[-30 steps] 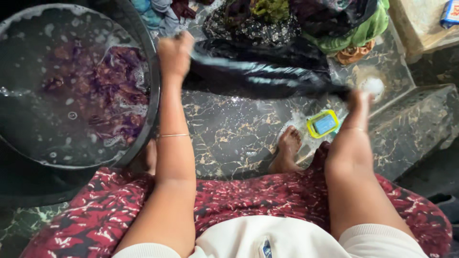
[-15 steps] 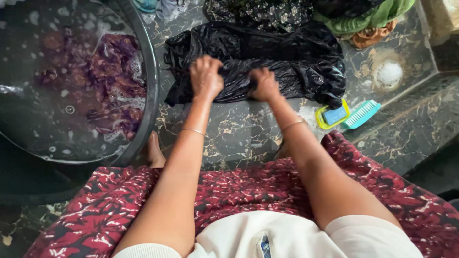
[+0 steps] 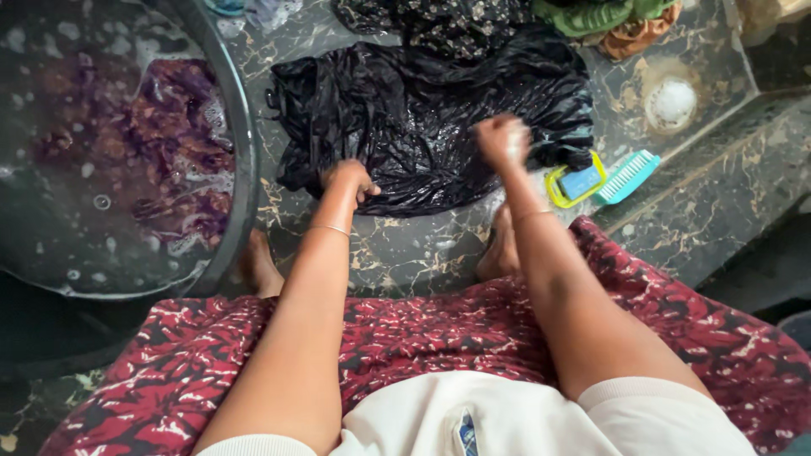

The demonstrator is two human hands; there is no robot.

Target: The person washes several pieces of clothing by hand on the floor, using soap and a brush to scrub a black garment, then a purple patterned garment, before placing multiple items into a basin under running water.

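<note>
**Wet black garment laid out on the marble floor, both hands on it**

We find the black garment (image 3: 422,110) spread wet and crumpled on the dark marble floor (image 3: 405,249), in front of our knees and just right of the wash tub (image 3: 245,152). Our left hand (image 3: 346,177) presses on its near edge with fingers curled down into the cloth. Our right hand (image 3: 502,139) is clenched in a fist above the garment's right part; we cannot tell whether it grips a fold.

In our judgement the garment is soaked and laid out, while scrubbing appears unfinished: the brush lies unused.

Count:
- one tub of sudsy water, with one purple cloth (image 3: 160,143) soaking
- one yellow soap dish (image 3: 576,183) holding a blue bar
- one teal scrubbing brush (image 3: 627,176) touching the dish
- one heap of unwashed clothes (image 3: 541,17) beyond the garment
</note>
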